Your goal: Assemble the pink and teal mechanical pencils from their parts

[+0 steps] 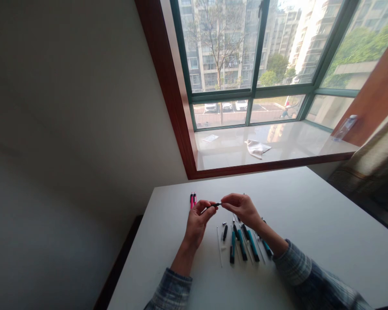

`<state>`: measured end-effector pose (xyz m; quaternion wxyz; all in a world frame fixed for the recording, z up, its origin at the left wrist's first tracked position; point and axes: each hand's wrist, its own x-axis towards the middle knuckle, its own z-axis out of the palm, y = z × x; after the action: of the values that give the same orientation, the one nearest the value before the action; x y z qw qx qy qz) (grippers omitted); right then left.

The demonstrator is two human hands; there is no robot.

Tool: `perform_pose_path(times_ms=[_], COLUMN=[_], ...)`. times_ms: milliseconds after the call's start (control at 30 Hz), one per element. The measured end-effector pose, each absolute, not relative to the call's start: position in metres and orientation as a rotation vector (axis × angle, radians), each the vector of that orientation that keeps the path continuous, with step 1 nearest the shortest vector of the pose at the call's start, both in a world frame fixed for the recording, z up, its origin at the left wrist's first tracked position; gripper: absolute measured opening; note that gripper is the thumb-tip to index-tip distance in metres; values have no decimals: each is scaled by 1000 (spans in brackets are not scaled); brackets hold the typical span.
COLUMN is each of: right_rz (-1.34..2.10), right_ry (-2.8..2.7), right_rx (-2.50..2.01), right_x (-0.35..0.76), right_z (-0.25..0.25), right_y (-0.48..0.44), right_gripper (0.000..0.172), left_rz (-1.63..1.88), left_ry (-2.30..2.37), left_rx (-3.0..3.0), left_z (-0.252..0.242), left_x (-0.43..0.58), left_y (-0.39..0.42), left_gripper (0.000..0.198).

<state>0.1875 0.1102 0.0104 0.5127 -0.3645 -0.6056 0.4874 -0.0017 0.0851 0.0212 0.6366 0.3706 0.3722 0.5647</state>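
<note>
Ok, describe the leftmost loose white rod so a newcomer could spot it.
On the white table, find the teal barrels. Left of them all lies a long, thin white rod, whereas the similar rods lie among the barrels.

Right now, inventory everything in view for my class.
Window: 1, green frame, ahead
Windowsill: 1, whitish, below it
Cloth: 1, white, windowsill
Scrap: 1, white, windowsill
Bottle: 1, clear, windowsill's right
Cars: 3+, whitish, outside
Curtain: 1, brownish, right
Wall: 1, grey, left
Table: 1, white, foreground
Pink pens: 2, pink/black, table
Teal barrels: 4+, teal/black, table
Thin rods: several, whitish, among barrels
Small parts: several, black/silvery, table
Sleeves: 2, bluish plaid, bottom
Left hand: 1, bare, holding slim black piece
Right hand: 1, bare, pinching its silvery end
</note>
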Motion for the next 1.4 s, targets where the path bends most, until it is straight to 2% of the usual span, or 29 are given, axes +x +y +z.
perform_pose_path(times_ms=[233, 400, 600, 767, 967, 1200, 1400], right_rz=[1048, 951, 948, 888, 862, 730, 695], right_ry=[-1568, -1702, -1746, -1799, -1838, -1749, -1749], right_rx=[-933, -1022, -955, -1046, -975, -963, -972], right_x=[189, 192, 192, 193, 193, 194, 195], right_z=[18, 25, 27, 24, 26, 25, 24], right_y=[107, 104, 102, 103, 102, 104, 104], right_gripper=[25, 30, 24, 29, 18, 14, 16], left_rz=[1263, 1252, 1255, 1237, 1267, 1272, 1254], left_ry=[887, 923, 929, 970, 977, 1015, 1076], left_rx=[961, 1053, 1092, 1095, 1092, 972, 954], left_z=[22, 20, 21, 24, 22, 25, 19], left_x=[-4, -4, -3, -2, -2, -1, -4], left_y=[85, 86, 85, 83, 84, 85, 87], left_gripper=[23, 20, 19, 22, 23, 41, 41])
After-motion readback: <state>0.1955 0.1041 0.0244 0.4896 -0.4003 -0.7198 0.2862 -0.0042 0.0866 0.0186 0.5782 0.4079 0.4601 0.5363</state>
